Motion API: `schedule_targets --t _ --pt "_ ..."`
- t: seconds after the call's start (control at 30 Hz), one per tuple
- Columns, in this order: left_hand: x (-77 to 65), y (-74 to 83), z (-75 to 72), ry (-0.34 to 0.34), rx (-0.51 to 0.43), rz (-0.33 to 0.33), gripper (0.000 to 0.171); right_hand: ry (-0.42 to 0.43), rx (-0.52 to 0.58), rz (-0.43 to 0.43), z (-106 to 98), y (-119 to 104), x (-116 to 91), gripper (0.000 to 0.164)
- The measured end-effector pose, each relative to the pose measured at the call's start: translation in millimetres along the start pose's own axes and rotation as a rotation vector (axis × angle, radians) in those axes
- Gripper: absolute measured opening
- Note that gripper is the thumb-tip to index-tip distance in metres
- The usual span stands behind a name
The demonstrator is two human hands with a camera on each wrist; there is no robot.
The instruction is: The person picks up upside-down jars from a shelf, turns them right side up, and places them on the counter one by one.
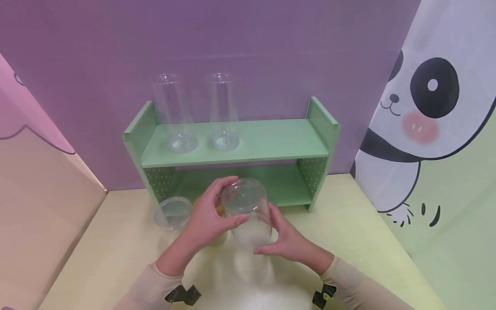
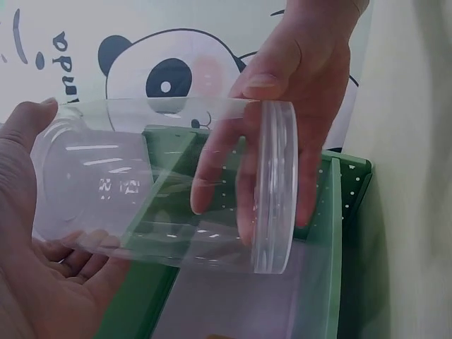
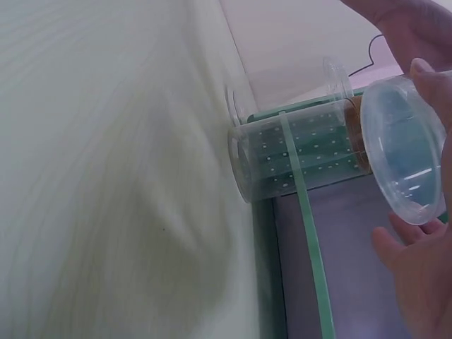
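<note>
Both hands hold a clear plastic jar point(image 1: 248, 228) upside down over the table, in front of the green shelf. My left hand point(image 1: 211, 219) grips its base end, thumb on the near side. Lower down, my right hand point(image 1: 290, 241) curls round the lid end, with its thumb along the wall. In the left wrist view the jar point(image 2: 155, 183) looks see-through, with the right hand's fingers point(image 2: 247, 176) visible through it. Its clear lid point(image 3: 402, 152) faces the table in the right wrist view. Behind the left hand stands another clear jar point(image 3: 304, 152) with a brown top, partly hidden.
Two tall clear jars point(image 1: 174, 112) point(image 1: 224, 112) stand on the top board of the green shelf point(image 1: 271, 140). Left of the hands is a clear round container point(image 1: 173, 213). A purple wall point(image 1: 271, 56) backs the table point(image 1: 348, 215), with a panda wall picture at right.
</note>
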State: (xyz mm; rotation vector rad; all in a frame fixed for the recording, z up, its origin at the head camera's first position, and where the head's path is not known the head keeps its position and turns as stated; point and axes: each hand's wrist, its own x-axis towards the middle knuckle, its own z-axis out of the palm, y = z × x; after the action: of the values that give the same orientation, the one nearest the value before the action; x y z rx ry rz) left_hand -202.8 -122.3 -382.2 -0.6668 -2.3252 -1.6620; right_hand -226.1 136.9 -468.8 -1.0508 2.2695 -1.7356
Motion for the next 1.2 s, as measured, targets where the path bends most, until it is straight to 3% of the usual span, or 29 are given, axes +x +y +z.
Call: schedule_targets --t 0.33,0.47,0.77,0.9,1.2 --pt "-3.9 -6.6 -10.1 0.007 -0.097 -0.047 0.085 -0.019 -0.006 0.037 -8 2 0 0.108" --pt "-7.5 -12.1 -18.9 0.000 -0.090 -0.055 0.083 -0.007 -0.014 0.059 -17 -1 -1 0.101" --pt "-17.3 -25.8 -35.6 -0.075 0.096 -0.030 0.082 -0.036 0.204 -0.106 -38 -3 4 0.087" --pt "-21.3 -33.3 -36.9 -0.129 0.069 -0.058 0.091 -0.051 0.265 -0.180 -46 -2 7 0.082" --pt "-28.5 -38.9 -32.7 -0.179 0.016 -0.060 0.109 -0.021 0.272 -0.228 -57 -11 12 0.082"
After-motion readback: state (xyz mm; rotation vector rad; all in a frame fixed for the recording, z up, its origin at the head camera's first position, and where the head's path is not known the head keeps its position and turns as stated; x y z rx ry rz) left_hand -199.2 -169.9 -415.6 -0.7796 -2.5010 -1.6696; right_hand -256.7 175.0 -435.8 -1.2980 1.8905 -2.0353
